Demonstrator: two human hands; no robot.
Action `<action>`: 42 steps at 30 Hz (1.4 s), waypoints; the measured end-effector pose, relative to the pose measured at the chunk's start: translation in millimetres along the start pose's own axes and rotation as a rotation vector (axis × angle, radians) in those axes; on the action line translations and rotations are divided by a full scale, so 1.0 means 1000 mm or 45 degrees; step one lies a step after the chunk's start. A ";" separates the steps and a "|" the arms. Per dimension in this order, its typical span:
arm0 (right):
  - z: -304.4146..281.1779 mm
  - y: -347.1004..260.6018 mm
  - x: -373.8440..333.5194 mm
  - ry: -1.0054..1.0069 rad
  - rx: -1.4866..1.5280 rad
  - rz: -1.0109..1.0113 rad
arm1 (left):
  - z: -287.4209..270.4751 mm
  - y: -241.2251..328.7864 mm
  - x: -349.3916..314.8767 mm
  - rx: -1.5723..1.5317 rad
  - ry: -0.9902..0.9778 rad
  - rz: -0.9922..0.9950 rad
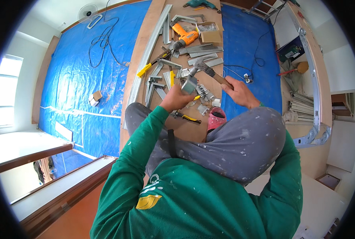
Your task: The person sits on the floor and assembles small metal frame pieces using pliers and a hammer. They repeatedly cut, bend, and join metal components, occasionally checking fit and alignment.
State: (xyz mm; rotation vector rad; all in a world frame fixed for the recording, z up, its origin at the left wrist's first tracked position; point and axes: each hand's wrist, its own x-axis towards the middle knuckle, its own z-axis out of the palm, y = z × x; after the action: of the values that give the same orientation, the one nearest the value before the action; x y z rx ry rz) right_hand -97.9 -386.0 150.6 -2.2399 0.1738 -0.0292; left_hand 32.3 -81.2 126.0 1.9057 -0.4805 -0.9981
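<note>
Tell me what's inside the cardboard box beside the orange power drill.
What looks like clear plastic shows inside the cardboard box, right of the orange power drill. Anything beneath it is covered.

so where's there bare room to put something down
The left blue sheet has a bare patch between the coiled cable and the small box. The right blue sheet has one between the board and a thin cable. The board's middle is crowded with the orange drill, metal pieces and the hammer in the right hand.
</note>
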 end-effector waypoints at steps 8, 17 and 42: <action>-0.002 0.030 -0.021 0.050 0.760 0.758 | 0.006 -0.004 0.013 0.391 0.034 0.084; 0.045 0.116 -0.040 0.377 0.618 0.851 | 0.045 0.003 0.133 0.836 -0.036 0.280; 0.095 0.200 -0.082 0.567 0.194 0.892 | 0.122 -0.056 0.296 1.167 0.131 0.630</action>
State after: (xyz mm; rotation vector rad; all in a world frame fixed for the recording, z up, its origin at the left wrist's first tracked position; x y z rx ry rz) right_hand -194.1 -424.7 -61.4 -1.8837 1.1418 -0.1556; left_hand 107.8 -315.2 -86.5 2.4005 -1.4444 -0.3437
